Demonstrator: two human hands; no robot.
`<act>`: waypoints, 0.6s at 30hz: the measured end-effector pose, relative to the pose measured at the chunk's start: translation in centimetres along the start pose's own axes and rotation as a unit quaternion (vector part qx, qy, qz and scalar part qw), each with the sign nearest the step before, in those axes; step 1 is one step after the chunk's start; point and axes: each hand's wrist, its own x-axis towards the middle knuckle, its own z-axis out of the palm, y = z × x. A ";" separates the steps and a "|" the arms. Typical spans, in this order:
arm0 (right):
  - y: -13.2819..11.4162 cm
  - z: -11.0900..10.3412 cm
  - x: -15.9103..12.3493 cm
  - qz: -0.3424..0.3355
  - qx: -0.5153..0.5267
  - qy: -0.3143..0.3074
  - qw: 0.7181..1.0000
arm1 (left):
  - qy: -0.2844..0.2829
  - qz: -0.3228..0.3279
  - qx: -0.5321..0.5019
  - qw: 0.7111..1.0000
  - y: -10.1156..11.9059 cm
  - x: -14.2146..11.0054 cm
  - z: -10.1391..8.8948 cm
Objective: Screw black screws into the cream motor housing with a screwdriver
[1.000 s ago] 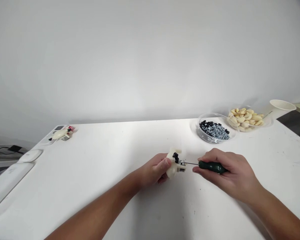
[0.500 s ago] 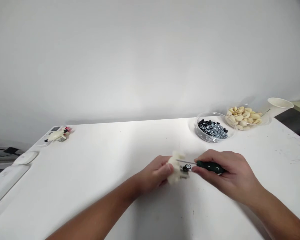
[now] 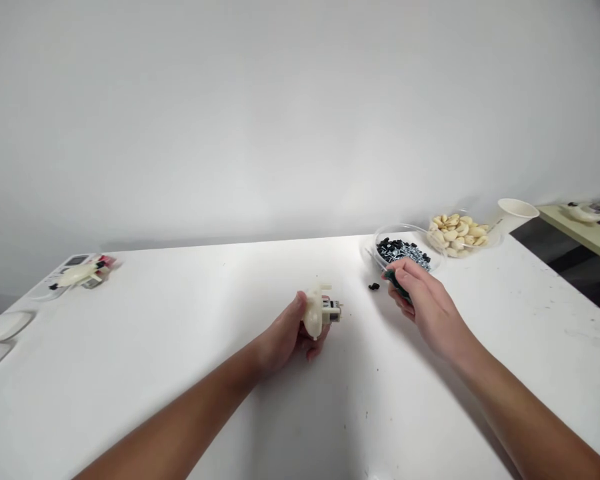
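My left hand (image 3: 286,333) is closed around a cream plastic part (image 3: 316,311) with a small metal block on its right side, held just above the white table (image 3: 180,320). Off to the right, my right hand (image 3: 420,300) grips a green-handled screwdriver (image 3: 396,283), mostly hidden in the fist, beside a clear bowl of black pieces and silver screws (image 3: 403,252). A small black piece (image 3: 374,287) lies loose on the table between the two hands.
A second clear bowl of cream plastic parts (image 3: 457,232) and a white paper cup (image 3: 516,211) stand at the back right. At the far left lie a remote with a cream part on it (image 3: 75,273) and a white mouse (image 3: 3,325). Another table (image 3: 585,230) stands on the right.
My right hand pulled the screwdriver away from the part and moved up-right toward the bowl of screws. The small black piece came off the part and now lies on the table.
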 end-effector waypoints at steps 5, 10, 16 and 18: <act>0.9 0.8 -0.2 -0.064 -0.255 -0.091 0.960 | -0.036 0.036 0.012 0.999 0.9 0.1 0.0; 1.7 1.5 -0.1 -0.135 -0.300 -0.103 0.939 | -0.044 0.023 0.062 0.997 1.9 0.0 0.4; 2.2 0.3 0.8 -0.054 -0.309 0.040 0.949 | -0.043 0.026 0.062 0.997 1.4 0.0 0.2; 2.7 0.4 1.0 -0.042 -0.321 0.044 0.945 | -0.047 0.024 0.069 0.996 1.3 0.0 0.2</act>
